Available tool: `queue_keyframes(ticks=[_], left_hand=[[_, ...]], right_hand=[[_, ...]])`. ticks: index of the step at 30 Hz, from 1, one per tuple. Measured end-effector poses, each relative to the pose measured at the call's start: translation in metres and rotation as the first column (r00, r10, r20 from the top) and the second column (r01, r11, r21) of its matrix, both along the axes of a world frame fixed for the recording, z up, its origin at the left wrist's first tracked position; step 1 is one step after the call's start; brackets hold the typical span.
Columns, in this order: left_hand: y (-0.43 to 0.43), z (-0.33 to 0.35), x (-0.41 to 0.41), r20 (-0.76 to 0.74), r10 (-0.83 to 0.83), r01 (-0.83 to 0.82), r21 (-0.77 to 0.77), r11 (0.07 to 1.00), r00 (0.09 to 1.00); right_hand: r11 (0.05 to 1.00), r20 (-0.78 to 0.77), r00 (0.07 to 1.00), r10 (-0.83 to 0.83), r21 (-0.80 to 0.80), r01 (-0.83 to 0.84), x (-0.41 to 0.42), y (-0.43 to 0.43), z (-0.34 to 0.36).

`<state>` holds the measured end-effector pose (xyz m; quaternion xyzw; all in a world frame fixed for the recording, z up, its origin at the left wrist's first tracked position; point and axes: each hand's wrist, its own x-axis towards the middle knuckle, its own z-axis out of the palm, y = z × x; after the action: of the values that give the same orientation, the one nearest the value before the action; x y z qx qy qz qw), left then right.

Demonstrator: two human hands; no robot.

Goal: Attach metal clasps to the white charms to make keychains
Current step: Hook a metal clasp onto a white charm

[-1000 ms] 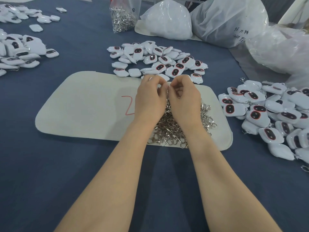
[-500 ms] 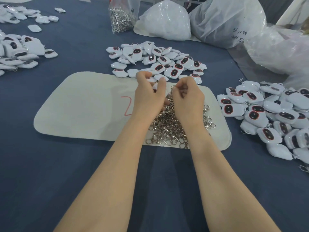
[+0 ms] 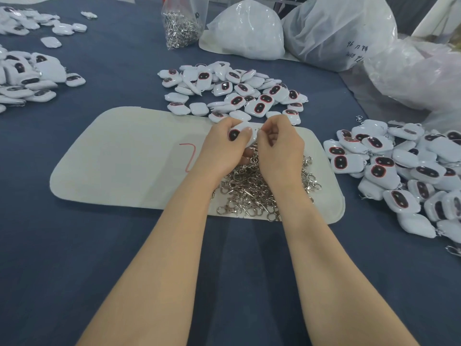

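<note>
- Blue bench [image 3: 74,245] is carrying a white mat [image 3: 119,158] w/ a red mark on it.
- Loose metal clasps [image 3: 249,193] are lying heaped on the mat's near-right part, partly hidden under both wrists.
- Charm pile [image 3: 237,91] is lying just beyond the mat's far edge; right pile [image 3: 399,166] and left pile [image 3: 27,76] are lying well apart from it.
- Clear bag [image 3: 180,26] of clasps and white plastic bags [image 3: 249,31] are sitting at the far side.
- Left hand [image 3: 224,148] is gripping one white charm [image 3: 240,131] above the clasp heap, dark oval facing up; the thumb is lying on its near edge, the other fingers [image 3: 245,153] curling beneath.
- Right hand [image 3: 279,148] is sitting just beside it, fingers curled tight, pinching a thin metal bit [image 3: 259,129] at the charm's right end; too small to tell if it's a clasp.
</note>
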<state>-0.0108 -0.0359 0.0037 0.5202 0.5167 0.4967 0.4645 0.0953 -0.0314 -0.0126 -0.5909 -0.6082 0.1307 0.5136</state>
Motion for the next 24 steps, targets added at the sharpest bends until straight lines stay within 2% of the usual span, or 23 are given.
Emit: queue_keyframes(ticks=[8,12,16,19,22,24], left_hand=[[0.0031,-0.0023,-0.0003,-0.167,0.054,-0.043,0.065,0.997,0.984],[0.0032,-0.0011,-0.0004,-0.239,0.075,-0.062,0.061,0.996,0.968],[0.0008,-0.0036,0.0005,-0.450,0.135,-0.064,0.171,0.983,0.883],[-0.0023,-0.0055,0.0013,-0.554,0.159,-0.026,0.240,0.971,0.817],[-0.0030,-0.0068,0.0012,-0.581,0.171,-0.012,0.268,0.963,0.796],[-0.0021,-0.0067,0.0009,-0.542,0.182,-0.036,0.269,0.963,0.821]], right_hand=[[1.000,0.018,1.000,0.017,-0.012,-0.017,-0.0025,-0.0012,0.0021],[0.998,0.098,0.994,0.039,-0.049,-0.034,-0.0039,-0.0016,0.0037],[0.995,0.220,0.973,0.071,-0.079,-0.055,-0.0035,-0.0032,0.0048],[0.989,0.260,0.961,0.095,-0.135,-0.061,-0.0041,-0.0036,0.0053],[0.987,0.255,0.962,0.101,-0.144,-0.066,-0.0040,-0.0044,0.0057],[0.991,0.252,0.963,0.092,-0.119,-0.063,-0.0037,-0.0049,0.0063]])
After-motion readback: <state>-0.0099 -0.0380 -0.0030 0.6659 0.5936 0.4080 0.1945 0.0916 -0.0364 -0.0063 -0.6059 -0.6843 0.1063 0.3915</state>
